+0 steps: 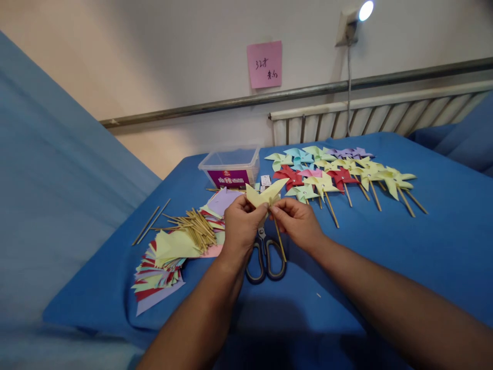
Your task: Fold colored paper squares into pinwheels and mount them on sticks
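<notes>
So both hands are pinched in at the same spot here. The left hand (241,222) has its grip closed on the pale yellow folded paper pinwheel head (265,195), fingers wrapped around the lower left edge of it, thumb on top. The right hand (296,221) is clenched on the thin wooden stick (280,239), pinching it right near its top end, just under the centre of the paper.

The bit that matters: the stick's long axis runs down and slightly to the right from the paper, towards the person, so the paper sits directly above and a touch left of the right hand's grip. Stick top and paper centre look like they're touching, though I can't tell if anything actually pins them together. Fingers hide that spot.

Both hands are basically equally close to the joint, knuckles nearly meeting.

Going outward: straight below the hands a pair of scissors with dark, yellow-trimmed handles (265,259) lies flat on the blue cloth-covered surface (423,246), handles towards the person. Left of the hands there's a loose pile of wooden sticks (194,228) on top of a fanned stack of coloured paper squares (162,267). Further back, a clear plastic tub with a purple label (230,167), and to the right a row of finished coloured paper pinwheels on sticks (339,177), well apart from the hands.
</notes>
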Available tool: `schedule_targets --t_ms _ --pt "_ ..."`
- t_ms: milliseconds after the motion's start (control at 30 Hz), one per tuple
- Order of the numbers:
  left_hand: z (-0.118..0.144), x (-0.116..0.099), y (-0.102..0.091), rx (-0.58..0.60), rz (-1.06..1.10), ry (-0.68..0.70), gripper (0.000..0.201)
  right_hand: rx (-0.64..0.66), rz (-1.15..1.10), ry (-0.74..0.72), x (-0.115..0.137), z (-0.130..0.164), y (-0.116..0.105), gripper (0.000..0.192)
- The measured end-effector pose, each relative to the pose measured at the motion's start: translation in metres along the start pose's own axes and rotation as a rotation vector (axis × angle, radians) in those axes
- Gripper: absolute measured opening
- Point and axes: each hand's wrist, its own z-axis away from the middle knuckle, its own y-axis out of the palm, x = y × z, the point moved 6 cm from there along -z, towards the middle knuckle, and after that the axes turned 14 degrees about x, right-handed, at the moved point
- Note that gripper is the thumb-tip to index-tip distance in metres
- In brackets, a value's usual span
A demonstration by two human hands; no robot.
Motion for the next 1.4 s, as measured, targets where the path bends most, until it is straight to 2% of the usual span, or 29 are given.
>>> schedule_targets --t_ms 267,467,600,767,900,967,1100,1167,1233,1333,1400 --pt "0.001 -0.003 -0.001 -0.002 0.035 0.018 0.031 0.038 -0.097 0.038 -0.002 -0.002 0.001 0.03" --pt "0.0 -0.002 -0.005 -0.091 0.131 0.036 0.037 -0.11 -0.262 -0.083 0.02 0.001 -0.019 0.026" --pt "0.0 0.007 -0.004 -0.109 0.207 -0.012 0.039 -0.111 -0.352 -0.124 0.028 0.006 -0.021 0.018" --pt "0.0 0.012 -0.004 -0.122 0.293 -0.05 0.037 0.064 -0.407 -0.099 0.026 0.011 -0.003 0.011" --pt "0.001 0.011 -0.004 -0.12 0.356 -0.061 0.036 0.201 -0.141 -0.12 0.032 0.017 0.01 0.015" --pt "0.002 0.009 -0.004 -0.125 0.359 -0.072 0.035 0.326 -0.08 -0.09 0.031 0.021 0.018 0.019" --pt "0.006 0.001 -0.004 -0.121 0.279 -0.126 0.03 0.61 -0.27 0.037 0.022 0.03 0.036 0.027" --pt "0.006 0.0 -0.004 -0.115 0.259 -0.134 0.027 0.686 -0.359 0.088 0.018 0.032 0.04 0.033" --pt "0.006 0.0 -0.005 -0.119 0.276 -0.11 0.027 0.641 -0.367 0.106 0.014 0.029 0.038 0.034" --pt "0.004 0.002 -0.006 -0.124 0.306 -0.052 0.03 0.402 -0.276 0.046 0.015 0.02 0.026 0.025" --pt "0.003 0.004 -0.005 -0.11 0.291 -0.035 0.032 0.29 -0.249 0.009 0.019 0.016 0.021 0.035"
